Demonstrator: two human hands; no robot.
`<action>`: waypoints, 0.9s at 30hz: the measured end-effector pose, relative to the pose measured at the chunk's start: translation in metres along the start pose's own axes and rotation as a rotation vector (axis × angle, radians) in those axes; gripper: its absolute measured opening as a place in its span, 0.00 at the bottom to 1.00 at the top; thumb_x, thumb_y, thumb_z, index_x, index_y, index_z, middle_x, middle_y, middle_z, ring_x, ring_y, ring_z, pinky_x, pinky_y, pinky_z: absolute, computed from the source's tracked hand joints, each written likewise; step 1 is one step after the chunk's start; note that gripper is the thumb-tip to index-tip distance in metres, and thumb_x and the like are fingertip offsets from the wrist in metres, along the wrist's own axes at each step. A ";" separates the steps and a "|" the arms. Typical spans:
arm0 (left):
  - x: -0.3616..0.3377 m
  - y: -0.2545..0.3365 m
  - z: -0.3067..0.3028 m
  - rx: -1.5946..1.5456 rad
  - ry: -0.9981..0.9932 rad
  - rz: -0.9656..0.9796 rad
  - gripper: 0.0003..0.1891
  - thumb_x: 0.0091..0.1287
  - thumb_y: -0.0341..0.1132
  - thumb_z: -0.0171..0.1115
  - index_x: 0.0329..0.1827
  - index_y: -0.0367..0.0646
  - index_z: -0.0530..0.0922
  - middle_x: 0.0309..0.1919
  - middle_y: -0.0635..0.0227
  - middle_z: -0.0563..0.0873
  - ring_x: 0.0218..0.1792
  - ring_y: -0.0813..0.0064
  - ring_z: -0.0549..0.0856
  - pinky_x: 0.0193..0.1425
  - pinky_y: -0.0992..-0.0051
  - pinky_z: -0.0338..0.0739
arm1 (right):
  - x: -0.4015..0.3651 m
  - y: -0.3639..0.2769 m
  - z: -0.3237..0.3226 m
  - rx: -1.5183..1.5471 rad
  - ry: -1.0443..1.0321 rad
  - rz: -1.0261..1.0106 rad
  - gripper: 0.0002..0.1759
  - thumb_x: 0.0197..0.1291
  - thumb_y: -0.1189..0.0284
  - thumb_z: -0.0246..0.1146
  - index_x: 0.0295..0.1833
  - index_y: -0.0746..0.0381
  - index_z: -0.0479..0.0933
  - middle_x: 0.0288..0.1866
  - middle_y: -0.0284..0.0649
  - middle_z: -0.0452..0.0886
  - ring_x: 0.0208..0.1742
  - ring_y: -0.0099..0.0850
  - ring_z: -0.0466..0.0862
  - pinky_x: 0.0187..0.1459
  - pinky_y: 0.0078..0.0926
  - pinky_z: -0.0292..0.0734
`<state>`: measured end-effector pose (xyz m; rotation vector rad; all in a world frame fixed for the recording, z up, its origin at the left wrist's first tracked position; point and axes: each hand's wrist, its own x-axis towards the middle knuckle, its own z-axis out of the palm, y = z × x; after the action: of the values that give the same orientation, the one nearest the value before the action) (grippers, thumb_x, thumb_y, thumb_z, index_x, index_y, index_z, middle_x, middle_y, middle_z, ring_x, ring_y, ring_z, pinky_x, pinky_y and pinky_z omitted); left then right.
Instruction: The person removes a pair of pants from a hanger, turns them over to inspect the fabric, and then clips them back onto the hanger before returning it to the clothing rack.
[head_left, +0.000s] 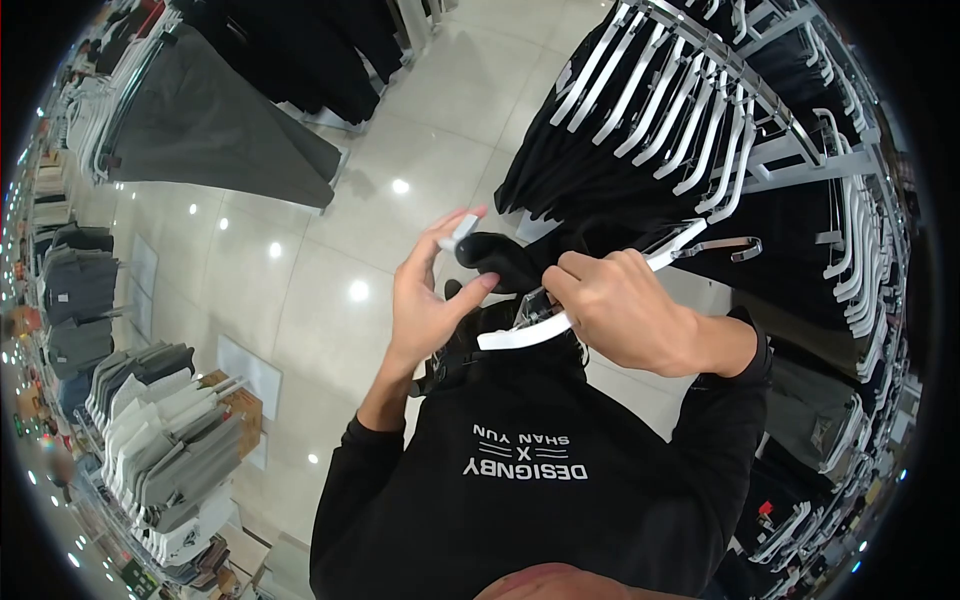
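Observation:
My right hand (625, 310) is closed around a white clothes hanger (525, 335) with a metal hook, fingers near its dark clip. Black trousers or a similar black garment (600, 240) hang away from the hanger beyond that hand, with a folded end (495, 260) bunched towards the left. My left hand (425, 285) is beside this folded end, thumb and fingers spread apart, the thumb tip right at the cloth. A small white piece (462, 232), blurred, shows by its fingertips.
At upper right a metal rack (760, 90) carries black garments on white hangers. More hanging clothes (845, 250) line the right side. Grey trousers (220, 125) hang at upper left, and light shirts (150, 430) at lower left. Glossy tiled floor (390, 190) runs between the racks.

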<state>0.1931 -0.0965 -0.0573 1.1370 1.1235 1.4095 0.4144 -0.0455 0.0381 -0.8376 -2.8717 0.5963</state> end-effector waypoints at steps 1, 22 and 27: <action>0.004 0.001 0.000 -0.110 -0.032 -0.053 0.09 0.63 0.21 0.74 0.44 0.33 0.85 0.53 0.59 0.91 0.61 0.72 0.84 0.70 0.71 0.74 | -0.002 -0.001 0.000 -0.002 0.001 -0.005 0.08 0.48 0.83 0.69 0.33 0.68 0.76 0.30 0.47 0.81 0.27 0.46 0.86 0.26 0.42 0.78; -0.019 -0.008 -0.012 0.143 -0.217 0.039 0.11 0.57 0.19 0.77 0.42 0.32 0.87 0.48 0.65 0.87 0.44 0.74 0.87 0.52 0.75 0.81 | -0.009 0.008 -0.003 0.183 0.294 -0.048 0.18 0.43 0.87 0.74 0.43 0.68 0.81 0.32 0.36 0.79 0.27 0.32 0.84 0.22 0.30 0.75; -0.027 -0.027 -0.015 -0.095 -0.147 -0.104 0.16 0.62 0.18 0.75 0.52 0.32 0.81 0.49 0.67 0.84 0.53 0.75 0.82 0.64 0.74 0.74 | -0.012 0.009 -0.008 0.204 0.244 -0.052 0.20 0.43 0.87 0.75 0.45 0.68 0.82 0.33 0.36 0.81 0.29 0.32 0.86 0.23 0.27 0.79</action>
<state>0.1839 -0.1217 -0.0886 1.0811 0.9875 1.2646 0.4303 -0.0422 0.0424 -0.7447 -2.5545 0.7116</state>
